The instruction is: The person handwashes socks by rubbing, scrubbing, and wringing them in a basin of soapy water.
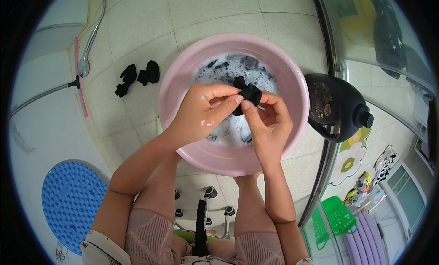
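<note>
A pink plastic basin [233,165] stands on the tiled floor in front of me, holding foamy water [236,64] with dark pieces of cloth in it. Above the suds, both hands grip a small bunched black cloth item [250,94], possibly a sock. My left hand [205,110] pinches its left side between thumb and index finger. On its right side, my right hand [271,122] holds it between thumb and curled fingers. Left of the basin, two crumpled black cloth items [128,76] [149,73] lie on the tiles.
A large black detergent bottle [337,107] is right of the basin, by the glass door's frame. A shower head [83,66] hangs at the left wall, above a blue bumpy mat [73,205]. A green plastic basket [332,218] is at the lower right. Chair casters [210,192] show between my legs.
</note>
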Tool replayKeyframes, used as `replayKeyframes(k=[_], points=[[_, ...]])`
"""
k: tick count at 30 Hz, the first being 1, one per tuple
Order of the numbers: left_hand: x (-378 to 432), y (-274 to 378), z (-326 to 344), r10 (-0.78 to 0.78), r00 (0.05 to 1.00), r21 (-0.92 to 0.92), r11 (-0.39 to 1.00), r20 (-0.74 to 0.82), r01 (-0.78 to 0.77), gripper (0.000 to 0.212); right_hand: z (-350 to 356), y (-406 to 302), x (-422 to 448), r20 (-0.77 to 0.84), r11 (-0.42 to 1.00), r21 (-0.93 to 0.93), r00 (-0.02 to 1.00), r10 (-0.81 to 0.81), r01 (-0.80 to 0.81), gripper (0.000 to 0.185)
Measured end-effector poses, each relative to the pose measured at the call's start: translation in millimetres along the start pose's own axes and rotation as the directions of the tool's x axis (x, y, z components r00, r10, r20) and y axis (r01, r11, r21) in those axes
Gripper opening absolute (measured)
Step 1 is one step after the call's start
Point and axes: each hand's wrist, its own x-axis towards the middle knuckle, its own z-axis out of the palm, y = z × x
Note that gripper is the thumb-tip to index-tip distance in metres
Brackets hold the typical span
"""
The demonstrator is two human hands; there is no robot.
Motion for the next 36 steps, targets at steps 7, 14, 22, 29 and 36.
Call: replayKeyframes(k=[7, 14, 22, 29, 36], points=[[6.8, 4.5, -2.6, -0.224, 0.970, -0.667, 0.709, 0.095, 0.229, 0.015, -13.3, 8.6, 8.1, -0.108, 0.985, -0.168, 0.994, 0.015, -0.033, 0.014], [15.4, -47.5, 1.1, 0.097, 0.967, 0.222, 0.974, -0.235, -0.044, 0.021, -9.9, -0.3, 13.6, 0.225, 0.652, 0.630, 0.903, 0.367, -0.422, 0.024], [14.0, -50.4, -0.5, 0.230, 0.946, 0.527, 0.847, -0.229, -0.078, 0.028, 8.5, 0.9, 1.6, 0.005, 0.902, -0.425, 0.996, 0.086, -0.076, 0.044], [12.2, -47.1, 7.8, -0.119, 0.993, -0.134, 0.984, -0.005, 0.117, 0.018, -15.1, 40.9, 22.2, 0.047, 0.696, -0.702, 0.985, -0.166, 0.150, 0.045], [19.5, -83.2, -8.4, 0.122, 0.974, 0.578, 0.816, -0.190, 0.010, 0.029, -14.4, 22.6, 6.9, 0.261, 0.846, 0.246, 0.873, 0.412, -0.473, 0.044]])
